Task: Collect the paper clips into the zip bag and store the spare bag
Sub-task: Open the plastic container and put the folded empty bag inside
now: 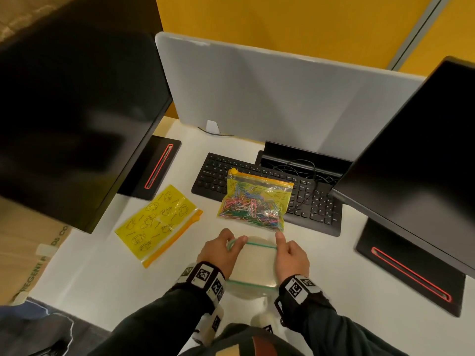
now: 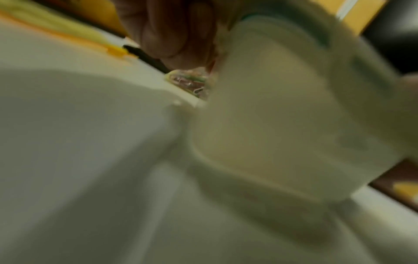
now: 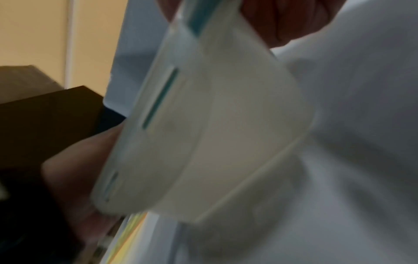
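Observation:
A clear zip bag (image 1: pixel 257 264) with a green zip strip hangs between my two hands just above the front of the white desk (image 1: pixel 102 273). My left hand (image 1: pixel 223 249) pinches the left end of the strip, my right hand (image 1: pixel 288 251) the right end, index finger raised. The wrist views show the clear bag (image 2: pixel 271 107) (image 3: pixel 214 134) blurred and empty. A yellow zip bag full of coloured paper clips (image 1: pixel 253 201) lies zipped, half on the keyboard (image 1: pixel 316 206), just beyond my hands. An empty yellow bag (image 1: pixel 156 223) with an orange zip lies flat at the left.
Two dark monitors (image 1: pixel 77 119) (image 1: pixel 424 155) overhang the desk on both sides, their stands (image 1: pixel 154 168) (image 1: pixel 408 271) on the desk. A grey divider (image 1: pixel 270 93) closes the back. Cables (image 1: pixel 300 168) lie behind the keyboard. A cardboard box (image 1: pixel 28 258) stands off the left edge.

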